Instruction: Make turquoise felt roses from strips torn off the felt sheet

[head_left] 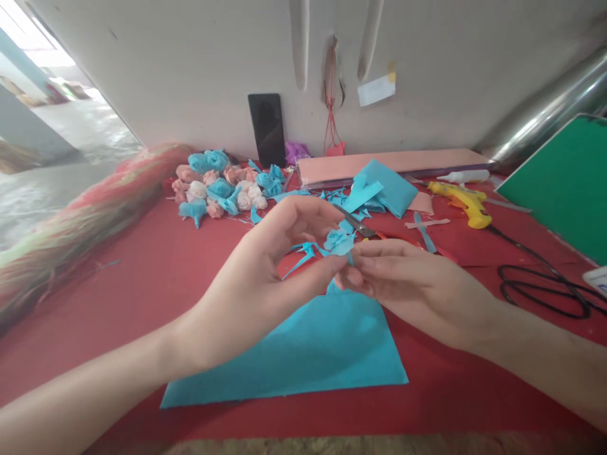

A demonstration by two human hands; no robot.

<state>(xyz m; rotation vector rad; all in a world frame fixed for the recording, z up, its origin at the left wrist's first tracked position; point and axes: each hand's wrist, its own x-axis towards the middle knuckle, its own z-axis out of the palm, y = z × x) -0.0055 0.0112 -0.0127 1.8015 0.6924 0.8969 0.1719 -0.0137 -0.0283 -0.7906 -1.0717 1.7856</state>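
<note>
A small blue paper flower (339, 241) is held between my two hands, above the middle of the red table. My left hand (294, 253) curves around its left side, with the thumb pressed against its base. From the right, my right hand (398, 268) pinches the lower end of the same flower. Below lies a flat sheet of blue paper (303, 354), partly hidden by my left hand and wrist. Just behind the flower, a pair of scissors (353, 221) rests among blue paper scraps (306, 253).
Finished paper flowers (220, 186) in blue, pink and white are heaped at the back left. A phone (267, 129) leans on the wall. Folded blue paper (386, 186), a yellow glue gun (467, 202) with a black cord (545, 284) and a green board (564, 186) are at the right.
</note>
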